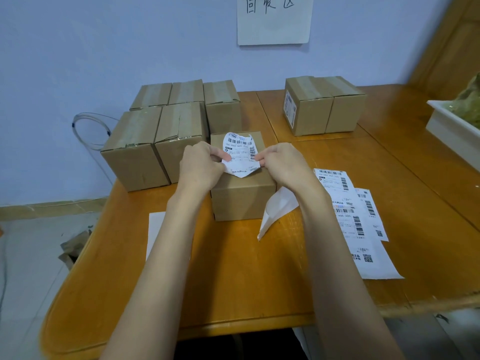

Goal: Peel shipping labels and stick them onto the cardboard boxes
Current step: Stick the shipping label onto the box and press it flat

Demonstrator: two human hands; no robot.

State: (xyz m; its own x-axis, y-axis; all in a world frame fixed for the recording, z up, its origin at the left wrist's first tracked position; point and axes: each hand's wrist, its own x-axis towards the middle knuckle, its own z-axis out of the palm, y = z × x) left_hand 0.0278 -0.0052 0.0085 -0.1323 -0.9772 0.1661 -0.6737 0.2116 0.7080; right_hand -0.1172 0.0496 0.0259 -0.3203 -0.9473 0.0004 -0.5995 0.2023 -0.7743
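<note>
A white shipping label with barcodes is held over the top of a small cardboard box at the table's middle. My left hand pinches the label's left edge and my right hand pinches its right edge. The label is crumpled and bowed, its lower tip touching the box top. A blank white backing sheet hangs curled just below my right wrist, beside the box. More printed labels lie flat on the table to the right.
Several taped brown boxes stand grouped at the back left. Two boxes, one showing a label on its side, stand at the back right. A white sheet lies under my left forearm. A white tray sits at the right edge.
</note>
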